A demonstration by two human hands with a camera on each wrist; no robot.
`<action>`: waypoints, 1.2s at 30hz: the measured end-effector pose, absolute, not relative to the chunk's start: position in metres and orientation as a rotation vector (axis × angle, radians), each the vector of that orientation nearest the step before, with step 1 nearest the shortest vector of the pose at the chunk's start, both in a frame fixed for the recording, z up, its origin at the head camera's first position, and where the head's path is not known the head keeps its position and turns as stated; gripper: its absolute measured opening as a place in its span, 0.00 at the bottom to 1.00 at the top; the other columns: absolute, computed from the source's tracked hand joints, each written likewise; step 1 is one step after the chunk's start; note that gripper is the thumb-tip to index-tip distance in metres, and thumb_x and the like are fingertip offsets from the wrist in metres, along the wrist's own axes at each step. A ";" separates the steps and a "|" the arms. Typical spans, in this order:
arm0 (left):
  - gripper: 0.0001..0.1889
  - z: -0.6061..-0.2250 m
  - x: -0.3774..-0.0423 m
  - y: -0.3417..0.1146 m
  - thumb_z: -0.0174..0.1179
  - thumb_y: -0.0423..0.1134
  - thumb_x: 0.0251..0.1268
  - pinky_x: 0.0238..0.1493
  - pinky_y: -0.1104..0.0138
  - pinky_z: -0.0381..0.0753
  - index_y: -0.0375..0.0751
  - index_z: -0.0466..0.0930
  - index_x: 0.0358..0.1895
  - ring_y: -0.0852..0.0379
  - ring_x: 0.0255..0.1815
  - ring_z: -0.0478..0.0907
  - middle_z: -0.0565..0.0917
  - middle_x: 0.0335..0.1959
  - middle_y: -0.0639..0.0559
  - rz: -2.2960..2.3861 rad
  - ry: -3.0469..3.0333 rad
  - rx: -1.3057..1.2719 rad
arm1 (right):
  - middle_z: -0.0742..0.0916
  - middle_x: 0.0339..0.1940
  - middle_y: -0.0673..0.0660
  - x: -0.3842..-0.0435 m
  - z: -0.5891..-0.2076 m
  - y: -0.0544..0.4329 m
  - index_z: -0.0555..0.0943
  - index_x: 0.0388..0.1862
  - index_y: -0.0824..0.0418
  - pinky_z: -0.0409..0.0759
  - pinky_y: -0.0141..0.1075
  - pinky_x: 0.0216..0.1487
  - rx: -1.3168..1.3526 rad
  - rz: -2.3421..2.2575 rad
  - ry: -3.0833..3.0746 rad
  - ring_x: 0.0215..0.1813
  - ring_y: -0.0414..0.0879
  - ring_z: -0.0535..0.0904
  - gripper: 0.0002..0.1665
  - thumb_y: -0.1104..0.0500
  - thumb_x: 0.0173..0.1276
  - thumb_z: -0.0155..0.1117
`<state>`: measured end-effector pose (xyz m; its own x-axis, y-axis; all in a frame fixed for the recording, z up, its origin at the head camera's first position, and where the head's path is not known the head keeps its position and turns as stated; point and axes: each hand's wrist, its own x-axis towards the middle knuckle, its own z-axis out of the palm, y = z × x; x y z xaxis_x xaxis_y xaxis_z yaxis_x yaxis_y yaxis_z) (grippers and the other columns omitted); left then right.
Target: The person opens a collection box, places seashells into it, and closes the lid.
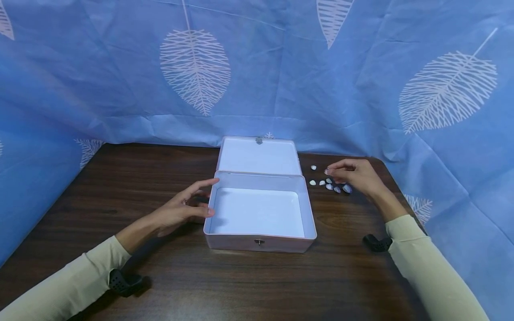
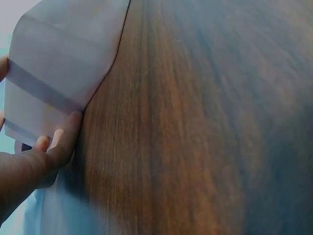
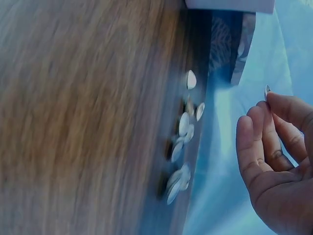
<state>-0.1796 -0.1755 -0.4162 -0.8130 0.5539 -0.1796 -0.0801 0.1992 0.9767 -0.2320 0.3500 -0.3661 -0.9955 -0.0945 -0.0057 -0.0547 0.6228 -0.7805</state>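
A pale metal box [image 1: 261,243] with a white inside stands on the table, its hinged lid [image 1: 259,155] tipped back. My left hand [image 1: 182,209] touches the box's left side, fingers spread along the wall and rim. In the left wrist view, fingertips [image 2: 73,120] rest against the box's outer wall [image 2: 63,58]. To the right of the box, my right hand [image 1: 357,176] is raised over several small white seashells [image 1: 329,187]. Between its thumb and fingertips it pinches one small seashell [image 3: 266,92], seen edge-on in the right wrist view.
The dark wooden table [image 1: 160,276] runs back to a blue curtain [image 1: 281,80] with white leaf prints. The loose shells lie near the table's right edge, beside the open lid. A dark strap piece [image 1: 126,283] hangs under the left sleeve, another [image 1: 377,243] under the right.
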 end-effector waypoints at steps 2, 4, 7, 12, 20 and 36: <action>0.48 -0.416 -0.180 -0.175 0.73 0.41 0.78 0.74 0.45 0.83 0.60 0.55 0.93 0.31 0.87 0.54 0.51 0.89 0.36 1.661 1.975 0.431 | 0.96 0.50 0.48 -0.232 -0.364 0.345 0.90 0.64 0.65 0.93 0.38 0.52 -0.133 -1.323 2.785 0.48 0.41 0.93 0.24 0.48 0.82 0.74; 0.48 -0.416 -0.180 -0.175 0.73 0.41 0.78 0.74 0.44 0.83 0.60 0.55 0.93 0.30 0.87 0.54 0.51 0.89 0.36 1.662 1.972 0.425 | 0.96 0.53 0.53 -0.230 -0.361 0.339 0.91 0.64 0.63 0.93 0.39 0.53 -0.134 -1.301 2.781 0.48 0.42 0.93 0.23 0.48 0.82 0.74; 0.49 -0.416 -0.180 -0.175 0.74 0.42 0.77 0.74 0.44 0.83 0.60 0.55 0.93 0.30 0.87 0.55 0.52 0.89 0.36 1.661 1.972 0.416 | 0.96 0.55 0.56 -0.229 -0.358 0.328 0.91 0.64 0.62 0.92 0.40 0.53 -0.152 -1.282 2.772 0.48 0.42 0.93 0.22 0.48 0.83 0.74; 0.49 -0.414 -0.180 -0.175 0.74 0.42 0.77 0.74 0.43 0.83 0.60 0.55 0.93 0.29 0.86 0.56 0.53 0.89 0.35 1.649 1.980 0.405 | 0.96 0.57 0.59 -0.225 -0.354 0.313 0.93 0.62 0.61 0.92 0.41 0.48 -0.186 -1.268 2.756 0.48 0.47 0.93 0.22 0.47 0.82 0.75; 0.49 -0.416 -0.182 -0.176 0.75 0.43 0.77 0.75 0.42 0.83 0.62 0.55 0.93 0.30 0.82 0.64 0.54 0.88 0.35 1.625 2.000 0.409 | 0.96 0.51 0.57 -0.220 -0.351 0.294 0.93 0.62 0.57 0.88 0.41 0.46 -0.225 -1.241 2.749 0.48 0.48 0.91 0.21 0.45 0.82 0.74; 0.49 -0.416 -0.182 -0.176 0.75 0.44 0.77 0.77 0.40 0.81 0.63 0.55 0.93 0.31 0.88 0.54 0.52 0.89 0.37 1.641 1.971 0.393 | 0.95 0.49 0.61 -0.210 -0.338 0.261 0.93 0.58 0.58 0.82 0.36 0.45 -0.332 -1.304 2.742 0.46 0.51 0.90 0.15 0.51 0.83 0.73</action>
<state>-0.1821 -0.1763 -0.4158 -0.8116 0.5422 -0.2177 -0.1157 0.2161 0.9695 -0.2099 0.2606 -0.3382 -0.9726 -0.2320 0.0144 -0.1577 0.6127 -0.7744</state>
